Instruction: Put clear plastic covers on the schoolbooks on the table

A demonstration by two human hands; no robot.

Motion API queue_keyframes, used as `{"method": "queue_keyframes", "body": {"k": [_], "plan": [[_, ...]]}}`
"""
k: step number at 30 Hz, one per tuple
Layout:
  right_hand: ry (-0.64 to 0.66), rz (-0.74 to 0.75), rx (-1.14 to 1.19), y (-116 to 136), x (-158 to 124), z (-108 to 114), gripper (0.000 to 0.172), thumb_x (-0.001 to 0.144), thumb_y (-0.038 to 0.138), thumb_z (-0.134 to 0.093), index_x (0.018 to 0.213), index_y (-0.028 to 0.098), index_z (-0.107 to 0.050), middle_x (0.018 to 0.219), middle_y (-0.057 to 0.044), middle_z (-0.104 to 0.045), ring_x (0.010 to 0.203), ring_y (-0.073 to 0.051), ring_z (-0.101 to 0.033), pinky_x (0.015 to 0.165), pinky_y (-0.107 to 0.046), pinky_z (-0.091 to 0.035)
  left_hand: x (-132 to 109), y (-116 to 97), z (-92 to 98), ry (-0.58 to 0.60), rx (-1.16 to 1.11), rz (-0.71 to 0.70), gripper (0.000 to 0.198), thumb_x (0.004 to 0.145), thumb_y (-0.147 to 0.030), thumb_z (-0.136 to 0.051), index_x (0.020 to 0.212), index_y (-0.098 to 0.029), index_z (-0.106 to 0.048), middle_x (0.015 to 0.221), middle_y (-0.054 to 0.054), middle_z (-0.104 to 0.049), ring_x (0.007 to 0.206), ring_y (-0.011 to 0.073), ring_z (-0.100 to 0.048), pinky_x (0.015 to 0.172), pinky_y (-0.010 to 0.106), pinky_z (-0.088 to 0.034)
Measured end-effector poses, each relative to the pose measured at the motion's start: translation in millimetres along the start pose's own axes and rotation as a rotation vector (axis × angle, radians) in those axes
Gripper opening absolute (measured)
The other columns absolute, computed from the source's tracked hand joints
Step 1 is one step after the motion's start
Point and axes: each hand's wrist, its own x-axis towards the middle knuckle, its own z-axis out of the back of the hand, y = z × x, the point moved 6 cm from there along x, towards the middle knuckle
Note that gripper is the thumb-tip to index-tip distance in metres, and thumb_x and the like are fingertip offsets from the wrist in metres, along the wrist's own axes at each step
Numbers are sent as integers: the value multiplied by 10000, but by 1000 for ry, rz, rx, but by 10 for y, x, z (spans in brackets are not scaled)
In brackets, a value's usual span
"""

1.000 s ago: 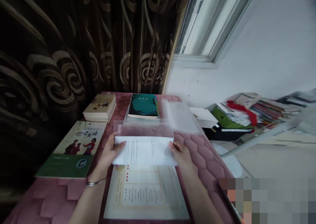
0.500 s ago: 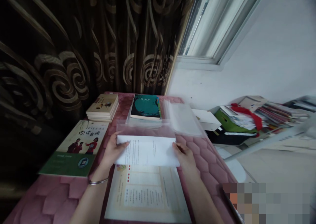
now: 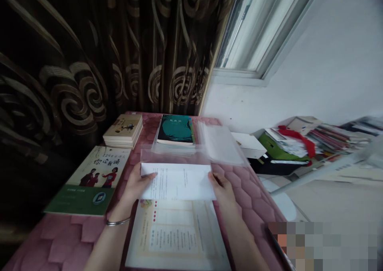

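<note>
Nearest to me, the open booklet [image 3: 176, 233] lies flat on the pink tabletop [image 3: 248, 191], its printed page facing up between my forearms. A thin bangle [image 3: 117, 222] sits on my left wrist. Just past the booklet's far edge I hold the white sheet [image 3: 178, 181] by its two short ends. My left hand [image 3: 134, 187] pinches the left end with the thumb on top and the other fingers tucked underneath. My right hand [image 3: 223, 189] grips the right end the same way, fingertips curled onto the edge. Over the last second almost nothing has shifted: the sheet stays level, stretched between both hands, and my wrists stay low over the table. So the hold is steady and the sheet has not been set down. Beyond it a clear cover [image 3: 176, 156] lies spread out. A green book [image 3: 89, 179] rests to the left, and farther off are a stack of books [image 3: 123, 129] and a teal book [image 3: 176, 129].
</note>
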Motion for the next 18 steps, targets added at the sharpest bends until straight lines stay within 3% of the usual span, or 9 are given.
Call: {"method": "queue_keyframes", "body": {"k": [5,10,18], "plan": [[14,43,-84,6,-1,3,442,660,643,-572,616,206,-617,577,-37,-628,565,-196,-549,516,-298,-413,10,-19,-22,-20,-28,5,470,562,-332,-820,937,-156,-598,844,30,-702,758,199,-655,669,293,-513],[-57,101,-193,86,-49,39,476,693,683,-505,571,227,-565,565,-51,-639,574,-211,-574,538,-306,-421,0,4,-43,-25,-35,43,472,583,-364,-804,942,-149,-586,838,40,-704,735,199,-656,656,298,-515],[51,1,57,70,-61,-54,492,605,687,-648,650,198,-631,623,-39,-648,600,-206,-576,531,-294,-445,-21,-55,-18,-90,-48,15,469,574,-400,-816,912,-162,-592,838,38,-707,764,208,-666,664,292,-518]]}}
